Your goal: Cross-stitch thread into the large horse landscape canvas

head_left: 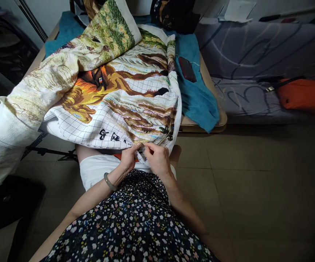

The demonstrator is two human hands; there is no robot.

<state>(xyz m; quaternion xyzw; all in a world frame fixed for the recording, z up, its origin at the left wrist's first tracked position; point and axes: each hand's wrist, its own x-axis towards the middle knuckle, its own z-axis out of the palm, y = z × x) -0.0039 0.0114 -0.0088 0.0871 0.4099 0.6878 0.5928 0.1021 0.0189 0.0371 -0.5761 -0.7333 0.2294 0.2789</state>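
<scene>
A large cross-stitch cloth [146, 82] spreads over the table edge and my lap, its white gridded fabric partly covered in brown, orange and green stitching. Its near edge is pinched between the thumb and fingers of my left hand [129, 157]. Close beside it, my right hand [157, 157] is closed in a pinch at the same edge; whatever is between its fingertips is too small to make out. A pale yellowish thread [165, 138] lies over the cloth just above my right hand. Black stitched characters [102, 134] show left of my hands.
Under the cloth is a table [221, 118] with a teal cover [198, 98]; a dark phone [187, 69] lies on it. A black bag [173, 14] stands at the back. Rolled cloth [18, 116] hangs off the left side. An orange pouch [306, 94] rests on the grey sofa [244, 100].
</scene>
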